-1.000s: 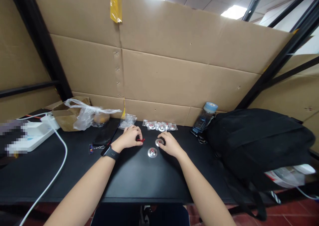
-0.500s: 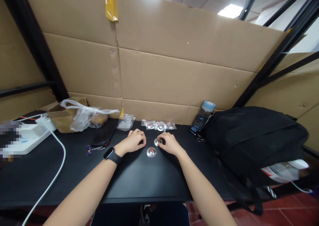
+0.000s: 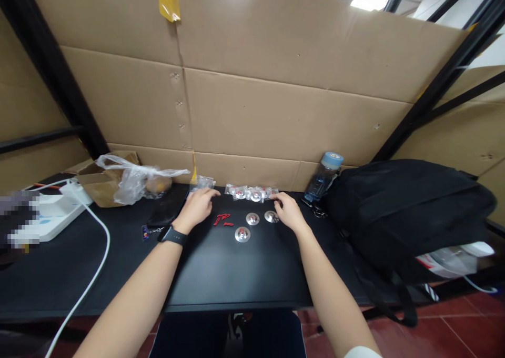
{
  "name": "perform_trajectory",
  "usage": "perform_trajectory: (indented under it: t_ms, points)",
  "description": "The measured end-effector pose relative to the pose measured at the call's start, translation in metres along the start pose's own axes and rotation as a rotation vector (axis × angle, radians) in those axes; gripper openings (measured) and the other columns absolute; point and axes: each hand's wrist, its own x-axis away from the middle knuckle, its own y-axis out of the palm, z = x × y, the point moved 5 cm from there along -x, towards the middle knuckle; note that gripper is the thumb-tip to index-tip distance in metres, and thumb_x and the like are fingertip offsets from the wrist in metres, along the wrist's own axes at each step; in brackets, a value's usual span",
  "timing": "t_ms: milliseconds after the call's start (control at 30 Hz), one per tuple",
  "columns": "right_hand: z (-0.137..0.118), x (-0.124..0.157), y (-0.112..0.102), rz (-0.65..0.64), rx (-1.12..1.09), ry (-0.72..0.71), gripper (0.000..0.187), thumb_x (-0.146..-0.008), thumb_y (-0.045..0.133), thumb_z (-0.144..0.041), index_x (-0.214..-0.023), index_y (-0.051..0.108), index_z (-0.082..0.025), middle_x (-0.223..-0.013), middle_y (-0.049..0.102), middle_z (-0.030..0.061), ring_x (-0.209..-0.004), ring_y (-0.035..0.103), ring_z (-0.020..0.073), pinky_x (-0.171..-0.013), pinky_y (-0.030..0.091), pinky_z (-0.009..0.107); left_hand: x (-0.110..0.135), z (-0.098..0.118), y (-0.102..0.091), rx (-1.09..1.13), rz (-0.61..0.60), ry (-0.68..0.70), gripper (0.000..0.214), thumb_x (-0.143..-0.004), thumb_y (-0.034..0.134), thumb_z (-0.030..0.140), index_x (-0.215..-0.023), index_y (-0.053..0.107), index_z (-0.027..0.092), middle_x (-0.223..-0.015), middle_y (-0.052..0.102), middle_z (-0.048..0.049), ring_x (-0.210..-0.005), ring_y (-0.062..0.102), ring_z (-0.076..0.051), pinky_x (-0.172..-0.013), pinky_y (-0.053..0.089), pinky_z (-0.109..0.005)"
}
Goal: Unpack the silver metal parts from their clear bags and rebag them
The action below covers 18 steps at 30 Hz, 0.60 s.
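The nearest disc, a round silver metal piece with a small red centre (image 3: 242,235), lies flat and untouched on the black tabletop (image 3: 232,279), and serves as the landmark here. Just beyond it and slightly right is a second round silver metal disc (image 3: 252,219); farther right of the landmark, a third round silver metal disc (image 3: 272,217) lies close by the right wrist. The three sit apart, presumably so that each stays easy to reach singly. Left of the landmark and a little beyond it, several thin red pieces (image 3: 224,218) are loosely gathered, seemingly kept as a separate group. Well beyond the landmark, clear plastic packets with silver discs inside (image 3: 252,192) form a row, perhaps lined up there to leave working room in front.

The right hand (image 3: 289,209), beyond and right of the landmark, arches palm down, its fingertips at the row's right end. Its grip is narrow, thumb and fingers slightly parted, with nothing visible between them. The left hand (image 3: 198,205), beyond and left of the landmark, lies palm down with a finger stretched inward, before a crumpled clear plastic bag (image 3: 204,181); its thumb is hidden, so I cannot tell its grip. Both forearms reach forward, converging, elbows wide.
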Motion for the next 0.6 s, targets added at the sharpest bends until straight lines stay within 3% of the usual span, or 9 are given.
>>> perform_trajectory:
  t_ms: [133, 267, 367, 500, 600]
  points:
    - [-0.009, 0.002, 0.015, -0.098, -0.046, -0.065, 0.023, -0.082, 0.06, -0.013, -0.101, 0.07, -0.02, -0.1, 0.069, 0.0059, -0.086, 0.063, 0.0185, -0.083, 0.048, 0.031, 0.006, -0.041, -0.009, -0.212, 0.073, -0.238, 0.045, -0.083, 0.051, 0.014, -0.124, 0.064, 0.027, -0.127, 0.066, -0.0086, -0.114, 0.054, -0.032, -0.09, 0.04, -0.044]
    - [-0.017, 0.004, 0.024, -0.132, -0.089, -0.09, 0.02, -0.082, 0.062, -0.015, -0.099, 0.071, -0.019, -0.098, 0.068, 0.0061, -0.087, 0.062, 0.0183, -0.082, 0.048, 0.03, 0.009, -0.061, 0.0, -0.198, 0.036, -0.3, 0.031, -0.086, 0.059, 0.031, -0.115, 0.07, 0.03, -0.126, 0.068, -0.0071, -0.112, 0.053, -0.033, -0.089, 0.038, -0.043]
    - [-0.017, 0.004, 0.026, -0.137, -0.108, -0.096, 0.019, -0.082, 0.063, -0.015, -0.099, 0.07, -0.02, -0.099, 0.068, 0.0057, -0.087, 0.062, 0.018, -0.082, 0.048, 0.03, 0.009, -0.068, 0.002, -0.176, 0.081, -0.345, 0.023, -0.09, 0.057, 0.034, -0.1, 0.076, 0.027, -0.119, 0.071, -0.0072, -0.111, 0.053, -0.032, -0.09, 0.035, -0.044]
    - [-0.016, 0.004, 0.024, -0.144, -0.102, -0.093, 0.019, -0.082, 0.064, -0.014, -0.099, 0.071, -0.019, -0.099, 0.068, 0.0056, -0.089, 0.063, 0.0185, -0.084, 0.048, 0.031, 0.006, -0.054, -0.008, -0.159, 0.255, -0.335, 0.029, -0.095, 0.051, 0.037, -0.1, 0.077, 0.026, -0.116, 0.072, -0.0081, -0.106, 0.054, -0.03, -0.09, 0.034, -0.044]
    - [-0.021, 0.006, 0.026, -0.193, -0.097, -0.117, 0.021, -0.082, 0.068, -0.017, -0.103, 0.071, -0.02, -0.104, 0.069, 0.0069, -0.096, 0.063, 0.02, -0.09, 0.048, 0.033, 0.0, -0.017, -0.007, -0.086, 0.291, -0.168, 0.032, -0.097, 0.048, 0.04, -0.107, 0.076, 0.028, -0.114, 0.072, -0.0075, -0.103, 0.056, -0.028, -0.088, 0.035, -0.041]
